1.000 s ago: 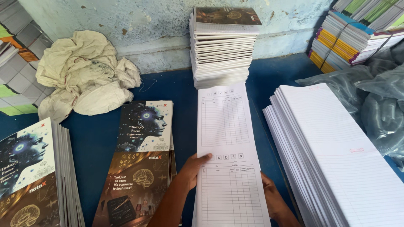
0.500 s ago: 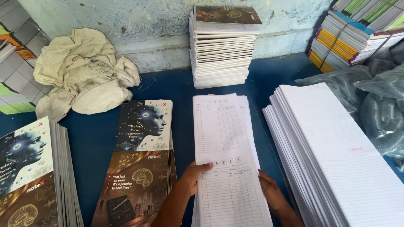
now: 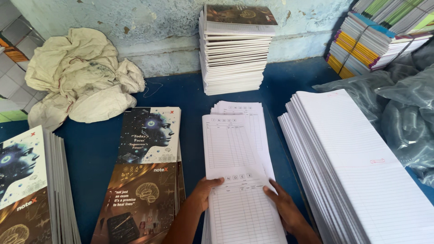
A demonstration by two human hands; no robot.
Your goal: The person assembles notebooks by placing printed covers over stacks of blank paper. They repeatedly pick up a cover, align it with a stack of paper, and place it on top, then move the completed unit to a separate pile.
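Observation:
A long white printed sheet with ruled tables (image 3: 230, 149) lies on top of a pile of the same sheets (image 3: 251, 113) on the blue surface. My left hand (image 3: 204, 193) grips this top sheet at its left edge, thumb on top. My right hand (image 3: 284, 208) rests on the sheet's right edge, fingers spread flat. The top sheet sits skewed and shifted toward me compared with the pile beneath.
Long printed covers (image 3: 147, 180) lie in a pile to the left, another pile (image 3: 27, 190) at far left. Ruled white sheets (image 3: 352, 167) are stacked on the right. A tall notebook stack (image 3: 235, 49) stands against the wall, beside a crumpled cloth (image 3: 81, 77), coloured notebooks (image 3: 370, 40) and plastic wrap (image 3: 402, 108).
The top sheet has been pulled toward me and now lies offset from the pile. Both hands came nearer with it.

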